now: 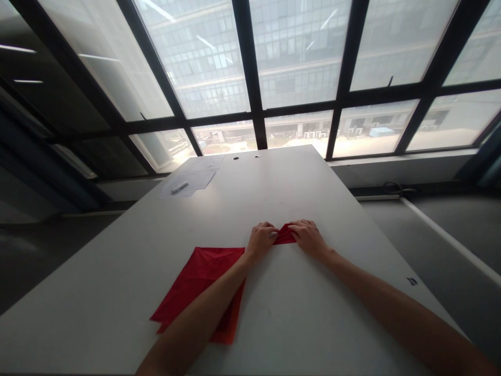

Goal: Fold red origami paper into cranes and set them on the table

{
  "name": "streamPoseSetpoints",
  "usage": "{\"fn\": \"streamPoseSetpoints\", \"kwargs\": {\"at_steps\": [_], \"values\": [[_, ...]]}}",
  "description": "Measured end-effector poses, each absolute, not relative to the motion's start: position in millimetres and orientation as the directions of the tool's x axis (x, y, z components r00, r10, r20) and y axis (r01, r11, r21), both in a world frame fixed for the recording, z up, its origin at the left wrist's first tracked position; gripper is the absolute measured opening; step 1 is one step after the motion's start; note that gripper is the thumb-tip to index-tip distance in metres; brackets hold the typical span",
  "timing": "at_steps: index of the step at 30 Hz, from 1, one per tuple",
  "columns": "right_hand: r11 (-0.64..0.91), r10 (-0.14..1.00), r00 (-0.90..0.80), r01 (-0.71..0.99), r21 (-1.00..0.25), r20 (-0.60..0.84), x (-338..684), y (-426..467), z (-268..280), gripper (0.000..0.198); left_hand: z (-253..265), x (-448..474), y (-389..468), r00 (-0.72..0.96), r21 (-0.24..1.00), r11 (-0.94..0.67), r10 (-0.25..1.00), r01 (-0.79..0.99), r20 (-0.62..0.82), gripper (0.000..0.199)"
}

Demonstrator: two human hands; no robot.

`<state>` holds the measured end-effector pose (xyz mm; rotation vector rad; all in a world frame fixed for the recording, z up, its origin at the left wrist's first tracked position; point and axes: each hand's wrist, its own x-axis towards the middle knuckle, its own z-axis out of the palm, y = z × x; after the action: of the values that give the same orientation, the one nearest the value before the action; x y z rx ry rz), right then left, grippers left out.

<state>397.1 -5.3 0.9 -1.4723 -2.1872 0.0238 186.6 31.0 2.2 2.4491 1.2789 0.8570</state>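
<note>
- I have both hands together on a small, folded, bright-red piece of paper-like sheet, which lies on the broad white smooth-topped table, straight ahead of me.
- My left hand holds the piece's left end, fingers bent, thumb and fingertips brought in close to it.
- My right hand holds the other end, fingers curled over the upper edge; I cannot tell whether any fingertip is tucked beneath.
- The step I have in hand looks like folding or creasing: the piece rises to a blunt peak between my hands and its lower edge runs nearly straight.
- As I judge it, the next move calls for one hand to steady the piece while the other lines up an edge and presses along it, lightly, since such thin material could slip or crease askew.
- My left forearm crosses above a larger, creased, red paper-like sheet with an orange-red lower edge; whether the arm touches it, I cannot tell.
- Farther off, toward the table's far left, lie flat white printed papers with a pale, slim, pen-like object on them, well apart from my hands.
</note>
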Motion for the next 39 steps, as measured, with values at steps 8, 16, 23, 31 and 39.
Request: {"fn": "streamPoseSetpoints", "kwargs": {"at_steps": [8,16,23,31,39], "values": [[0.475,0.852,-0.371,0.846,-0.244,0.37,399,-2,-1,0.034,20,199,7,0.632,0.257,-0.712,0.701,0.654,0.331,0.029],[0.491,0.848,-0.435,0.86,-0.141,0.302,400,-5,0,0.036,8,205,-6,0.643,0.129,-0.663,0.747,0.737,0.17,0.062],[0.441,0.869,-0.382,0.886,-0.142,0.316,403,-5,-1,0.038,9,200,-4,0.666,0.138,-0.662,0.746,0.736,0.028,0.074],[0.37,0.899,-0.296,0.907,-0.2,0.323,412,-3,-3,0.034,4,199,0,0.654,0.153,-0.654,0.754,0.741,0.059,0.06],[0.54,0.82,-0.428,0.797,-0.269,0.379,415,-1,0,0.032,12,201,0,0.649,0.117,-0.675,0.735,0.729,0.198,0.042]]}}
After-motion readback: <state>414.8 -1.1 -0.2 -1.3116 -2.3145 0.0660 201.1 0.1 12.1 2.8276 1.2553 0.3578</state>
